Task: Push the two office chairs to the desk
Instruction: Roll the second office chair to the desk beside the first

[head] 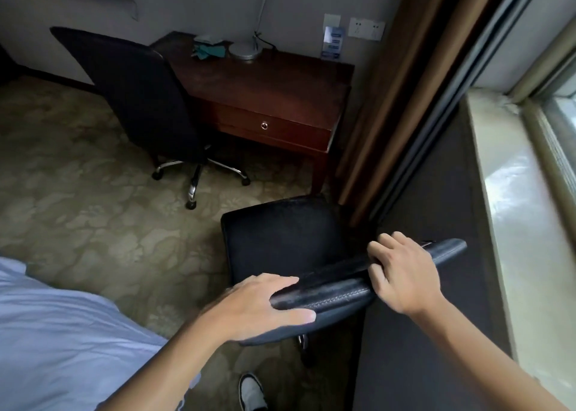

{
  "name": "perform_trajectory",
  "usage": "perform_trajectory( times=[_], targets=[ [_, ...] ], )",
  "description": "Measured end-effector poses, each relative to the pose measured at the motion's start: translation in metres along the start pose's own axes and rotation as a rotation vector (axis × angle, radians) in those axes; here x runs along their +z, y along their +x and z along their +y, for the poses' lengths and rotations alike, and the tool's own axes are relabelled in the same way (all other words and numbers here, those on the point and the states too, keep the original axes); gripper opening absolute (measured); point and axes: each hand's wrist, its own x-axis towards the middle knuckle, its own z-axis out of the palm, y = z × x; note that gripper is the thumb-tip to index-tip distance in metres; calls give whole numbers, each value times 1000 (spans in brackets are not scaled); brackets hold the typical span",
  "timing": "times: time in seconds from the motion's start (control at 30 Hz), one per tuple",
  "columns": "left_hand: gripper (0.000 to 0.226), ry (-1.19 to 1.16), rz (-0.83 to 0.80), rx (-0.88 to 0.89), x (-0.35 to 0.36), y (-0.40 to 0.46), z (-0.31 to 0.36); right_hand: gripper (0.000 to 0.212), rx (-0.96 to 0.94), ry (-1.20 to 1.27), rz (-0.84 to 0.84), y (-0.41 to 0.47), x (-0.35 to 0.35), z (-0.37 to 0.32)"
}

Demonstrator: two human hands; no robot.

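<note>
Two hands grip the near chair's backrest (358, 283): left hand (265, 304) curled over its left end, right hand (402, 273) clasping the right. Surface (265, 80) lies straight ahead, well apart; second chair (137, 92) stands at its left corner.

Patterned carpet (93, 192), brown curtain (389, 99), bright window sill (511, 198).

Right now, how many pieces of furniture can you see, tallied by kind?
Black office chairs: 2, the far one at the desk, the near one gripped at its backrest by the left hand and right hand.
Dark red-brown wooden desks: 1.
Total: 3.
</note>
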Motion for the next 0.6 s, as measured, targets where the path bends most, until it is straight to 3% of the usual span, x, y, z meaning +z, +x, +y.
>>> perform_trajectory(
  times=[0.2,0.37,0.6],
  targets=[
    [105,46,77,43,1,0,5,19,0,5,-141,-1,-8,1],
    [95,16,-26,45,-8,-4,11,25,-105,-40,-293,13,-11,1],
    [79,19,30,57,16,-15,14,17,-219,-18,-155,3,-13,9]
  ],
)
